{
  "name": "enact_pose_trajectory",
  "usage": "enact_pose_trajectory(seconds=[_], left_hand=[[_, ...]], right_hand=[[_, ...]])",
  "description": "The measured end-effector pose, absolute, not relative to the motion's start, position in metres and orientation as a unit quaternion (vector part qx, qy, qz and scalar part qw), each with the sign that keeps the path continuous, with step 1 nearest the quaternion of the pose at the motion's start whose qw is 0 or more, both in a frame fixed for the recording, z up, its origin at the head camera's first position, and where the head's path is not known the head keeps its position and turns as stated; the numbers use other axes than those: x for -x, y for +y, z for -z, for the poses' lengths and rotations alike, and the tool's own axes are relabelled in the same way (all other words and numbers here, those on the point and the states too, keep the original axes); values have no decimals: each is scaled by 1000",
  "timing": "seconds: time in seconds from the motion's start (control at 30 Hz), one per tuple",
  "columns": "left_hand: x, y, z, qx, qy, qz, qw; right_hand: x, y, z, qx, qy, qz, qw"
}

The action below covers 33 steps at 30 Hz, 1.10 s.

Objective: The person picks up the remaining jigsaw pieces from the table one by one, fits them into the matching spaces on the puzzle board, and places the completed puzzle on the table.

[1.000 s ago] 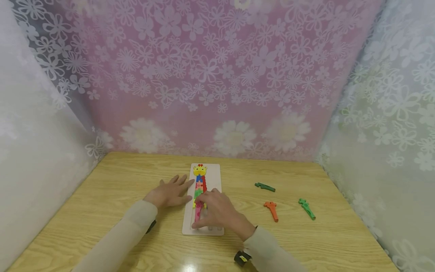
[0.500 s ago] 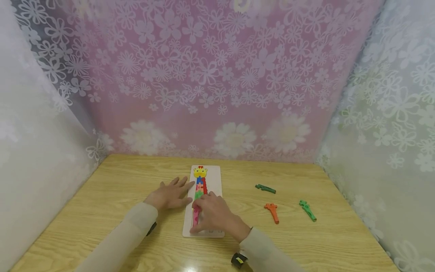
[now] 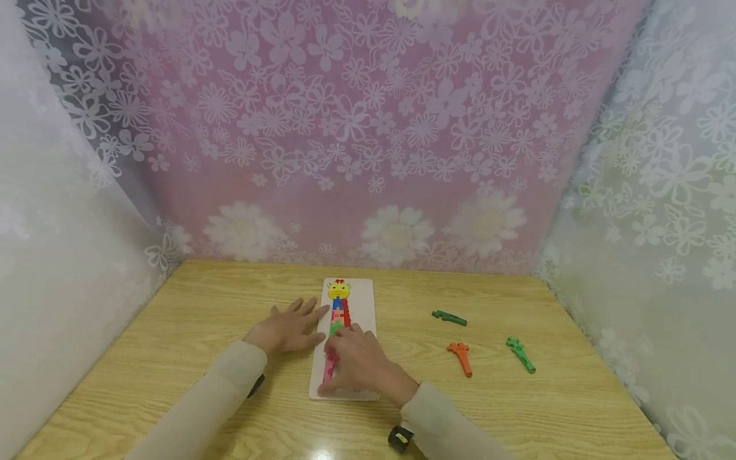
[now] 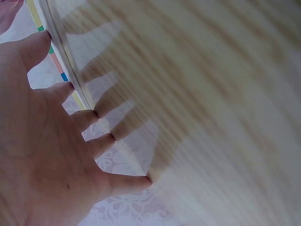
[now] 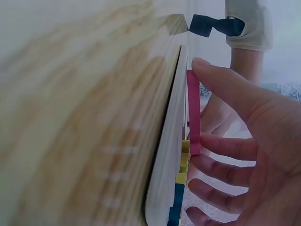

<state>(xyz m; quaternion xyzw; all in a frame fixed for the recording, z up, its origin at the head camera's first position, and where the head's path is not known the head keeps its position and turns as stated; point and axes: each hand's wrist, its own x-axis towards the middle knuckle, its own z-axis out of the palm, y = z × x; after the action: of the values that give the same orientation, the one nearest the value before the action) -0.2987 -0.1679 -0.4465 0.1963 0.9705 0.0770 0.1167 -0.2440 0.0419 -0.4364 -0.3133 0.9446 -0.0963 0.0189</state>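
Observation:
A giraffe puzzle board (image 3: 362, 295) lies on the table with a yellow giraffe head (image 3: 339, 291) at its far end. Blue, salmon, red and green pieces run down from the head. My right hand (image 3: 362, 359) pinches a pink puzzle piece (image 5: 194, 113) lengthwise between thumb and fingers, close over the board's lower left part. In the right wrist view, yellow pieces (image 5: 184, 157) show beside its end. My left hand (image 3: 285, 328) is spread flat, palm down, left of the board; its thumb and index fingertip (image 4: 70, 86) are at the board's edge. My right hand covers the board's lower middle.
Right of the board lie three loose puzzle pieces: a dark green piece (image 3: 450, 317), an orange piece (image 3: 460, 359) and a bright green piece (image 3: 521, 355). Floral cloth (image 3: 368, 128) hangs behind the wooden table (image 3: 230, 281) and along both sides.
My right hand has shifted slightly left and toward the board's near end with the pink puzzle piece. The left hand stays in place, and the loose pieces lie as before.

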Motion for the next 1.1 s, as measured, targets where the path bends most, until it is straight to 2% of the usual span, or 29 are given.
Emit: enact_pose_trajectory(seconds=[0.37, 1.1], left_hand=[[297, -167, 443, -198, 970, -79, 116], [298, -167, 442, -199, 970, -70, 120]], right_hand=[[247, 40, 437, 314, 946, 81, 9], [249, 40, 436, 325, 942, 85, 23]])
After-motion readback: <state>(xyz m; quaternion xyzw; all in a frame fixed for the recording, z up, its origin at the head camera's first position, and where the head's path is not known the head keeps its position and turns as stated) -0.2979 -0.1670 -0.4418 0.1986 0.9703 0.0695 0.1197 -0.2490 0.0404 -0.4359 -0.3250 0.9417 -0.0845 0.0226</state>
